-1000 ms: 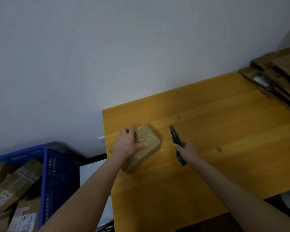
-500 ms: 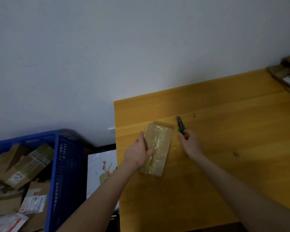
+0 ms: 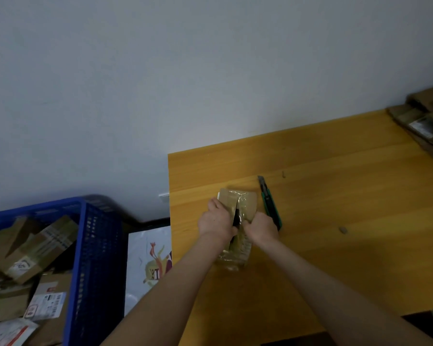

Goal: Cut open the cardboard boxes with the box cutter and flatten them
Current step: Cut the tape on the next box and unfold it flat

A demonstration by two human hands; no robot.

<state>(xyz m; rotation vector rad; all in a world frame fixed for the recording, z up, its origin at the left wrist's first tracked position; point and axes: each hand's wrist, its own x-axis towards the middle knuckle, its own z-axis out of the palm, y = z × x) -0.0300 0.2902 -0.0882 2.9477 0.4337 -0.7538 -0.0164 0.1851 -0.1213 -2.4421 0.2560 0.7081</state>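
Both hands now work the cardboard box (image 3: 245,203), which lies on the wooden table (image 3: 335,245) close to its left edge. The left hand (image 3: 216,221) grips the box's left top flap, fingers curled over the edge. The right hand (image 3: 261,227), which held the blade half a second ago, has come across to the right flap and curls into the same dark slit down the middle of the lid. From my remote seat I cannot see the fingertips, which are tucked inside the opening.

Just right of the box, the green box cutter (image 3: 270,206) now lies alone on the wood, its blade end pointing away from me. I take this to mean the seam is cut and the job has passed from slicing to pulling the flaps apart.

Well left of the box, off the table, a blue crate (image 3: 95,245) holds more boxes. Far right of the box, at the back corner, sits a stack of flattened cardboard (image 3: 425,121).
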